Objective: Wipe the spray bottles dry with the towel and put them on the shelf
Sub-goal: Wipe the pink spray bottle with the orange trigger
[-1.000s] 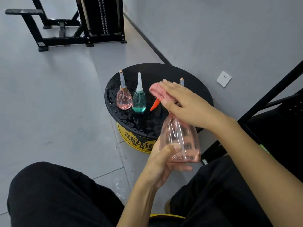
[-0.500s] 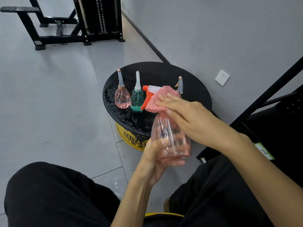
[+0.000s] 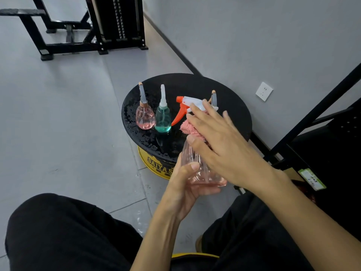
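Gleaming clear pink, the spray bottle (image 3: 197, 173) carries an orange-and-white trigger (image 3: 178, 114).

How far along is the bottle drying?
Nothing looks finished: no bottle shows on the shelf. In hand: the left hand grips the big pink bottle while the right hand presses the towel to its neck. Left: three small bottles stand on the wet stool.

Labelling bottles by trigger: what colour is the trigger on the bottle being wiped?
Orange trigger, white spray head; head view shows it.
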`<action>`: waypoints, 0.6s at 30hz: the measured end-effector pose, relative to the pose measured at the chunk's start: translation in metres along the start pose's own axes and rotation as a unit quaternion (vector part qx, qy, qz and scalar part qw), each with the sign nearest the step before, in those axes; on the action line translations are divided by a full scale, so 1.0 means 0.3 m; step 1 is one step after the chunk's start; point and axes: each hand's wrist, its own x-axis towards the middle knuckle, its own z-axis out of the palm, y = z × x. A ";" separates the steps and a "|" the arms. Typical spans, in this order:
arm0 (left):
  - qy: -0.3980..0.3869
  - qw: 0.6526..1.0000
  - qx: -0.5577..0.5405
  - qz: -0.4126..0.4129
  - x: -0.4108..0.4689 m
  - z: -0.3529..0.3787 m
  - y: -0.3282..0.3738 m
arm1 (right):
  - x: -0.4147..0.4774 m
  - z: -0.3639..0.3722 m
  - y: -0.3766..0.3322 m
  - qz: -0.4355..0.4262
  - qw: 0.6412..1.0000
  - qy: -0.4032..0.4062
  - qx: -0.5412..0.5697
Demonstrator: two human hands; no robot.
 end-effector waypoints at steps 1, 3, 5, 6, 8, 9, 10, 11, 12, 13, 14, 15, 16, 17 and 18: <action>0.003 1.000 -0.001 0.006 -0.001 -0.001 0.000 | -0.001 0.016 0.004 0.000 1.000 0.004 0.024; 0.008 1.000 0.001 0.012 -0.003 -0.002 -0.002 | -0.020 0.037 -0.005 0.007 0.999 0.007 0.046; 0.014 1.000 -0.001 0.011 -0.003 -0.002 -0.004 | -0.056 0.050 -0.034 0.014 0.999 0.007 0.039; 0.018 1.000 -0.006 0.013 -0.004 -0.002 -0.004 | -0.076 0.055 -0.052 0.015 0.999 0.004 0.031; 0.020 0.999 -0.018 0.017 -0.002 -0.003 -0.003 | -0.110 0.063 -0.084 0.015 1.000 -0.009 0.012; 0.020 0.999 -0.021 0.014 -0.002 -0.003 0.001 | -0.121 0.064 -0.092 0.017 1.000 -0.015 0.003; 0.018 1.000 -0.017 0.007 -0.001 -0.003 0.002 | -0.122 0.062 -0.094 0.020 1.000 -0.016 -0.003; 0.014 1.000 -0.007 0.000 0.002 -0.003 0.000 | -0.114 0.057 -0.088 0.026 1.000 -0.011 -0.003; 0.004 1.000 0.006 -0.002 0.003 -0.002 -0.004 | -0.096 0.049 -0.075 0.036 0.999 -0.004 0.002; -0.008 1.000 0.016 -0.001 0.003 0.002 -0.008 | -0.074 0.041 -0.060 0.049 0.999 0.003 0.007; -0.017 1.000 0.019 0.002 0.001 0.007 -0.012 | -0.051 0.035 -0.041 0.060 0.998 0.011 0.010; -0.022 1.000 0.015 0.003 -0.001 0.011 -0.017 | -0.031 0.030 -0.026 0.069 0.997 0.015 0.013; -0.021 1.000 0.006 0.004 -0.005 0.016 -0.017 | -0.019 0.030 -0.019 0.073 0.997 0.014 0.019; -0.021 1.000 -0.006 0.005 -0.010 0.020 -0.012 | -0.017 0.033 -0.018 0.072 0.997 0.010 0.029; -0.020 1.000 -0.016 0.007 -0.014 0.024 -0.007 | -0.023 0.038 -0.022 0.068 0.997 0.007 0.040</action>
